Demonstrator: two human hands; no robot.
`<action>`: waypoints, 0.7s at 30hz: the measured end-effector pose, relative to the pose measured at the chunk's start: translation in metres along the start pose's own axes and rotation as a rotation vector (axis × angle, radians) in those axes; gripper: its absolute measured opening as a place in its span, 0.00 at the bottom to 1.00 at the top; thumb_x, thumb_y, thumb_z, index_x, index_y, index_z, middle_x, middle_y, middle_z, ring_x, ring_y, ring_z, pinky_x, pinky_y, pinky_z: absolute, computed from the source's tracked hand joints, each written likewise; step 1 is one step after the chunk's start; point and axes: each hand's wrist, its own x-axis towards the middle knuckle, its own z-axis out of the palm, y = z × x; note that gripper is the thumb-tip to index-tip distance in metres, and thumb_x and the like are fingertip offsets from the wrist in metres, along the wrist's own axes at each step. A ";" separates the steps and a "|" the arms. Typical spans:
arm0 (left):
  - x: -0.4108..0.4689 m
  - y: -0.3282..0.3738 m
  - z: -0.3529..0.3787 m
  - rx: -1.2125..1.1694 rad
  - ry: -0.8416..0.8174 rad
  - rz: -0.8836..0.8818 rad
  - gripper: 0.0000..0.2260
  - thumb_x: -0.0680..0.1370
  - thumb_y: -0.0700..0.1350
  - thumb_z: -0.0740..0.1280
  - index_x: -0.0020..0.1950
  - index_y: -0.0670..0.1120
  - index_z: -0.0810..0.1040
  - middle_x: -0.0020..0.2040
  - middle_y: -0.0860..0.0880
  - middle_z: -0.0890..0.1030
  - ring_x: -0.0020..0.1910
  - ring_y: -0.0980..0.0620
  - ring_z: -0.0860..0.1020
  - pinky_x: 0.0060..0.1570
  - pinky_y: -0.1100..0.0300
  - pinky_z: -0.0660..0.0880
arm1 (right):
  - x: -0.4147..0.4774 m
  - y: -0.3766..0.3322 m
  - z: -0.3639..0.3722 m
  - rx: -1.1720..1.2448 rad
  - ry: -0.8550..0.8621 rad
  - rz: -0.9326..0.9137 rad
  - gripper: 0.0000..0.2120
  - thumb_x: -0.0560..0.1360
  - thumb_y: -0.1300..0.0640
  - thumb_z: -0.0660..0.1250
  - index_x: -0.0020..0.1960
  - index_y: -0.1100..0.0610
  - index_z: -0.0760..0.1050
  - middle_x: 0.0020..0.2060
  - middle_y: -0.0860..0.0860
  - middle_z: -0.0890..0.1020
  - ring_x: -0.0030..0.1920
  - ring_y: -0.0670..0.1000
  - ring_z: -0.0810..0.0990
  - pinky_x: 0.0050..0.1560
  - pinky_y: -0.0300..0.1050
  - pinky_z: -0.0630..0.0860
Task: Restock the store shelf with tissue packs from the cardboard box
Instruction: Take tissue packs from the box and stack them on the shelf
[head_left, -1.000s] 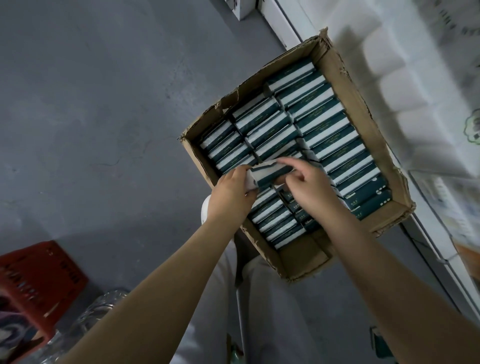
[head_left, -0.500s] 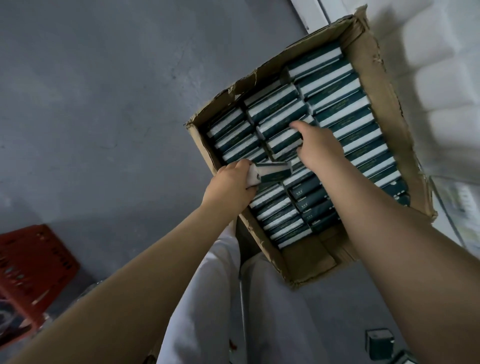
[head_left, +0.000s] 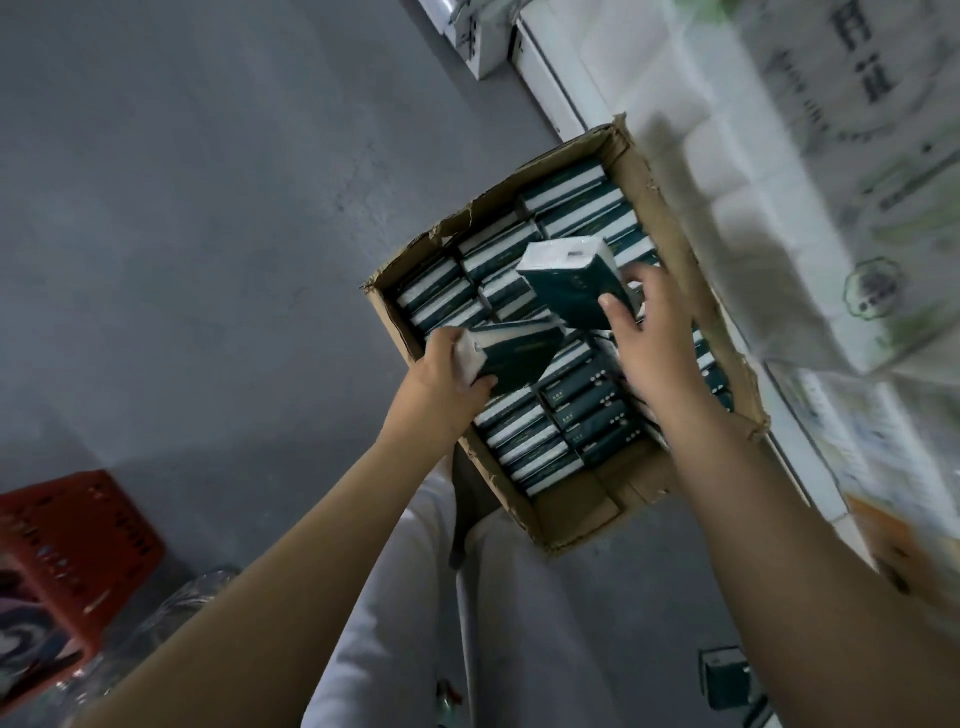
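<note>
Head view: the cardboard box (head_left: 672, 260) sits on the floor (head_left: 208, 208) right against the shelf (head_left: 566, 104), probably so the carry is short. It is mostly full, with dark green tissue packs (head_left: 566, 208) on edge in tight rows; bare cardboard shows at the near end. The left hand (head_left: 441, 379) is curled round one pack (head_left: 519, 353) by its white end, low over the box's near-left rim, likely parked there while the other hand collects more. The right hand (head_left: 654, 332) holds a second pack (head_left: 566, 283) tilted above the rows, thumb on the green face, fingers behind: a pinch, not spread. Neither pack is at the shelf yet. A red crate (head_left: 67, 535) is far left, and a loose pack (head_left: 724, 678) lies on the floor at lower right.
</note>
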 end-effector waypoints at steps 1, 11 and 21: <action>-0.012 0.009 -0.008 -0.033 0.031 -0.005 0.23 0.78 0.48 0.68 0.68 0.45 0.63 0.54 0.45 0.76 0.45 0.49 0.74 0.37 0.62 0.69 | -0.012 -0.012 -0.017 0.121 0.000 0.082 0.16 0.81 0.53 0.61 0.68 0.56 0.69 0.61 0.47 0.73 0.59 0.46 0.71 0.59 0.42 0.68; -0.167 0.143 -0.076 -0.662 0.269 -0.116 0.19 0.79 0.53 0.65 0.67 0.51 0.63 0.57 0.48 0.77 0.54 0.48 0.80 0.53 0.47 0.79 | -0.125 -0.114 -0.165 0.691 0.155 0.333 0.13 0.84 0.51 0.52 0.66 0.52 0.68 0.51 0.44 0.77 0.52 0.48 0.79 0.46 0.42 0.80; -0.343 0.267 -0.116 -0.878 0.186 0.126 0.22 0.78 0.59 0.65 0.70 0.60 0.64 0.59 0.46 0.79 0.56 0.46 0.80 0.56 0.42 0.78 | -0.260 -0.205 -0.341 0.912 0.130 0.198 0.07 0.82 0.54 0.59 0.58 0.42 0.68 0.51 0.54 0.79 0.45 0.52 0.84 0.41 0.50 0.81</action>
